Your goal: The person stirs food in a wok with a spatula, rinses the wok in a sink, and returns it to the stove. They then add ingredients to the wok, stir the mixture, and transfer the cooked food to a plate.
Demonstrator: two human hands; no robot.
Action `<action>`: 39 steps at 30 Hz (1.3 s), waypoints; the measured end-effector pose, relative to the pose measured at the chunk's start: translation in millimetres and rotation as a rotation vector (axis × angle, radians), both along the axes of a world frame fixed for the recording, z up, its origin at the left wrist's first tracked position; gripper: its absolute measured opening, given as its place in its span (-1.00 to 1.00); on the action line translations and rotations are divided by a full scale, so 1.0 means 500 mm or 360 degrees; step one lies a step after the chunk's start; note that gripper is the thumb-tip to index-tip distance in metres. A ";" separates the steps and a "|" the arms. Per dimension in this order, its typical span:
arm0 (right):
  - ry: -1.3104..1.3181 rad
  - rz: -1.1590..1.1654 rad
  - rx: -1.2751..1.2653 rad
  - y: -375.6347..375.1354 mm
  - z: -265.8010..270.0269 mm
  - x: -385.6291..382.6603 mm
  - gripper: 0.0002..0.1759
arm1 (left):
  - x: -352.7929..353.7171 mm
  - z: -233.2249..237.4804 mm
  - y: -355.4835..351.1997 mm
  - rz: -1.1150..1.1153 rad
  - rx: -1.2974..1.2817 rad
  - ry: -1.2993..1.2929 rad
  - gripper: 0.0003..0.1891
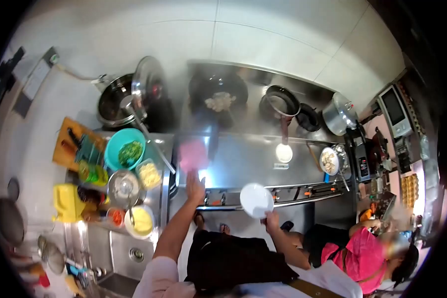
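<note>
A pink cloth (193,155) lies under the fingers of my left hand (195,187) at the left end of the steel counter (243,161). My right hand (271,222) grips the rim of a white plate (257,200), which looks bare, in front of the counter's edge. Beyond the cloth, a dark wok (218,89) on the stove holds pale pieces of food (220,101), with steam around it. My left fingertips are partly blurred.
On the left are a turquoise bowl (125,149) of greens, a yellow jug (68,202) and a sink (129,248). A pan (281,102) and pressure cooker (340,114) stand at the back right. Another person in pink (362,256) is at the right.
</note>
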State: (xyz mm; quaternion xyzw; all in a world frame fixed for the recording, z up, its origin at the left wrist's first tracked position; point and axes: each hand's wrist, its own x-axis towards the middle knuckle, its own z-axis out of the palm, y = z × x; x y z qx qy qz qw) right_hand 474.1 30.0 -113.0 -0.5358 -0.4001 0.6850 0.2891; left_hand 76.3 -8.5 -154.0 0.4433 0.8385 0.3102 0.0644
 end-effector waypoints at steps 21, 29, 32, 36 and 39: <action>-0.0364 -0.1147 -0.0359 -0.155 0.198 0.030 -0.68 | 0.212 -0.004 0.432 -0.1240 0.0248 0.0050 -0.43; -0.0206 -0.0733 -0.0253 -0.017 0.172 -0.072 -0.74 | 0.006 0.011 0.138 -0.1053 -0.0231 -0.0107 -0.47; -0.0279 -0.0756 -0.0213 -0.006 0.184 -0.101 -0.70 | -0.118 -0.008 0.121 -0.0451 -0.0429 0.0239 -0.46; -0.0276 -0.0704 -0.0167 -0.005 0.191 -0.072 -0.67 | -0.073 -0.011 0.185 0.0073 -0.0326 0.0380 -0.42; -0.0343 -0.0779 -0.0117 0.004 0.216 -0.021 -0.65 | 0.112 -0.044 0.225 -0.0267 -0.0024 0.0293 -0.56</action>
